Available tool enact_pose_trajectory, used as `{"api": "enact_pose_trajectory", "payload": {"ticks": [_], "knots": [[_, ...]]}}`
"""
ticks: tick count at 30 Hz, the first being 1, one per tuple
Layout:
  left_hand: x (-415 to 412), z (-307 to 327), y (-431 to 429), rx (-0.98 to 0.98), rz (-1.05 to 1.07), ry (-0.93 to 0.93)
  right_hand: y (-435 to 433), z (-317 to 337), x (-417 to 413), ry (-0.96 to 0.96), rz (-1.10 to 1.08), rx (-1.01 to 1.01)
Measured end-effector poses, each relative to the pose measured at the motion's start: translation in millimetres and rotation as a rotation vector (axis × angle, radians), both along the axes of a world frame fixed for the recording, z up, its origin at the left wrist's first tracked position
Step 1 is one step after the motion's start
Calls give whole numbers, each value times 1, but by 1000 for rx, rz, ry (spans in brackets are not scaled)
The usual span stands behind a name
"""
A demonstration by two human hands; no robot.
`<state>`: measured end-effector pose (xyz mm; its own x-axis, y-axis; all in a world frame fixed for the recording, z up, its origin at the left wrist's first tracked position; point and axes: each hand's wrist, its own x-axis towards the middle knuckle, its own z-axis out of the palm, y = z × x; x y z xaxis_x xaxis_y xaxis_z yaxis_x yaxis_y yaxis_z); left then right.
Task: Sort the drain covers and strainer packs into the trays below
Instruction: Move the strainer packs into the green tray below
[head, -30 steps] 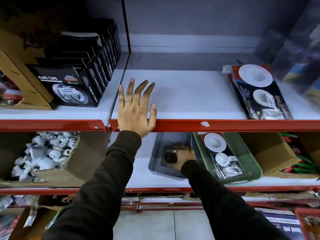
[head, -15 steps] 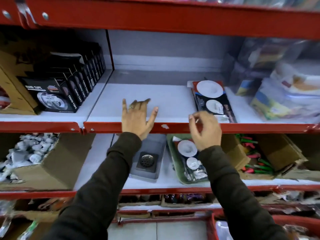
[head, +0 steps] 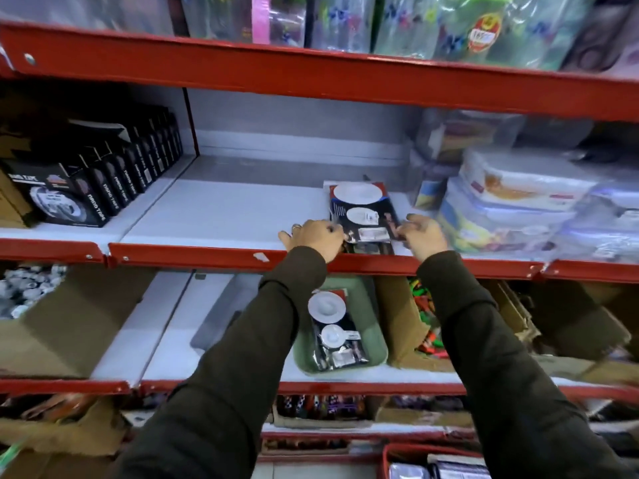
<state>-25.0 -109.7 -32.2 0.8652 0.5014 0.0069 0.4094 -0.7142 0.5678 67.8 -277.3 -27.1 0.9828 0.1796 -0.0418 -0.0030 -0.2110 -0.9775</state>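
A strainer pack [head: 362,210] with white discs lies flat on the white middle shelf; another pack [head: 333,330] lies in the green tray [head: 377,344] below, beside a grey tray [head: 221,316]

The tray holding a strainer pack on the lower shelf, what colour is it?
Pale green tray, seen in the head view.

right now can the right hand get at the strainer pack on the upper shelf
Probably yes: the right hand is already at the right edge of the strainer pack, with nothing between them. The left hand is at its other edge.
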Motion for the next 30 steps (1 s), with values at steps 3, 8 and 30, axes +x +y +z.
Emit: {"api": "enact_pose_trajectory", "payload": {"ticks": [3,8,30], "knots": [[-18,3,2,-514,-17,-183,-21,-1,-11,267,80,446],[-85,-24,2,-1010,-117,-78,-73,-36,-44,493,558,476],[-84,-206,-17,-834,307,246,-55,-216,-57,418,345,-386]]}}
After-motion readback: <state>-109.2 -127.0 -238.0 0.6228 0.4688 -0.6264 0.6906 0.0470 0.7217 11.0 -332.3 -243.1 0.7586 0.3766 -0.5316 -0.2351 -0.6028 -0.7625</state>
